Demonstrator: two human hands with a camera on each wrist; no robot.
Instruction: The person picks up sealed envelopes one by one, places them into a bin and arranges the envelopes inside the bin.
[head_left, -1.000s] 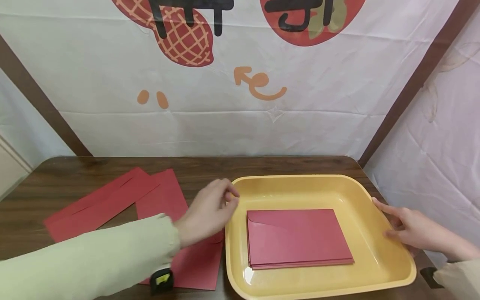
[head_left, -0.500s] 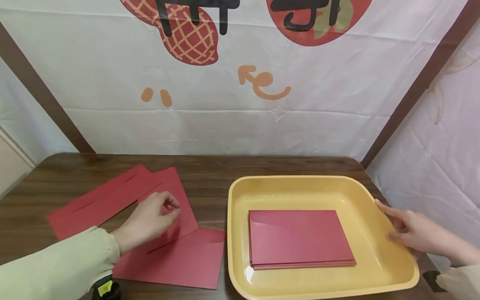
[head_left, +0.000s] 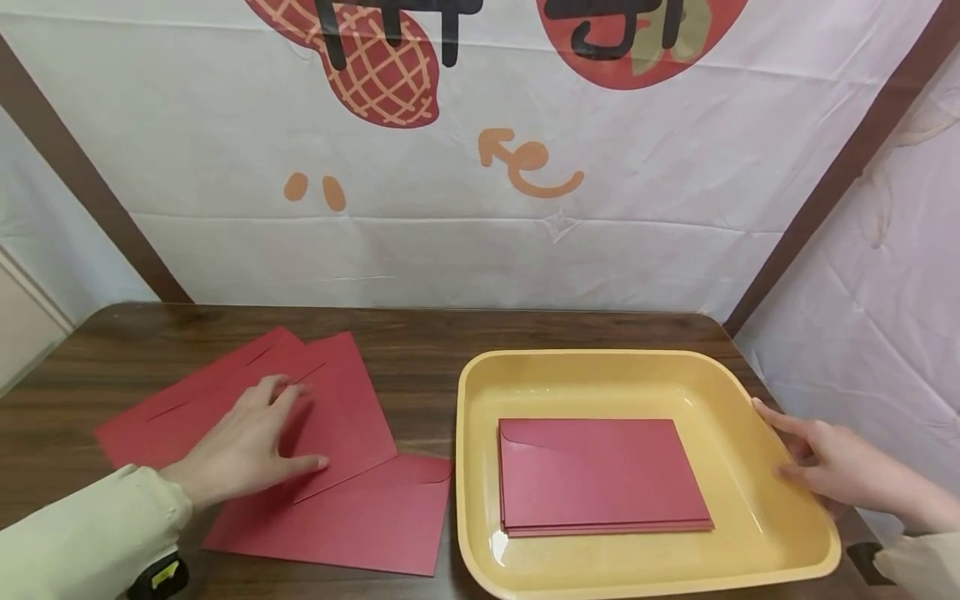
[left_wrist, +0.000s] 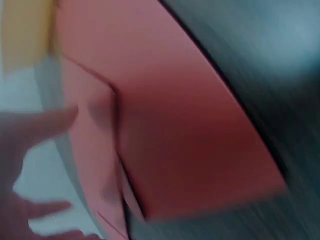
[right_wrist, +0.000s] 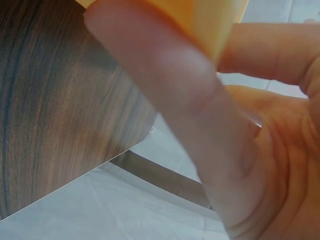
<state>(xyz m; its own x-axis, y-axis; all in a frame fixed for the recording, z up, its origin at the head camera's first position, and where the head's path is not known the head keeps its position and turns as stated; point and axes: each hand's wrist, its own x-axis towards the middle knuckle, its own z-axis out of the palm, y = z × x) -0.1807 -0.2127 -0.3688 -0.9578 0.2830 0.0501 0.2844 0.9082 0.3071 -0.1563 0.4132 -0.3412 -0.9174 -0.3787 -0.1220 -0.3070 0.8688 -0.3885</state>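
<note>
Red paper envelopes (head_left: pixel 348 417) lie flat and overlapping on the left part of a dark brown wood-grain table (head_left: pixel 420 367) in the head view. Above them is the person's left hand (head_left: pixel 251 446), back upward, coming out of a pale green sleeve (head_left: pixel 97 529) with a black wristband with a yellow patch (head_left: pixel 159 575) below the cuff. Its fingers are loosely spread, the thumb well apart from the others, with nothing in their grasp; the upper envelopes lie directly beneath the fingers. The lowest envelope shows a rounded flap, and its corner is just beside a yellow round-cornered tray (head_left: pixel 727 467). Inside the tray, toward its left side, rests a tidy stack of red envelopes (head_left: pixel 600 475), well apart from either hand. On the tray's right side, the right hand (head_left: pixel 843 462) grips the wall, one finger on the rim and another digit bent inside it. Behind the table hangs a white cloth backdrop with red and orange prints (head_left: pixel 450 250).

From the left wrist, the envelopes fill the middle and the left fingers jut in from the left edge, separated by gaps; with this much blur, I cannot tell whether they touch the paper.

From the right wrist, the right hand's curled fingers hold the tray's yellow edge between them, beside the table's corner.
</note>
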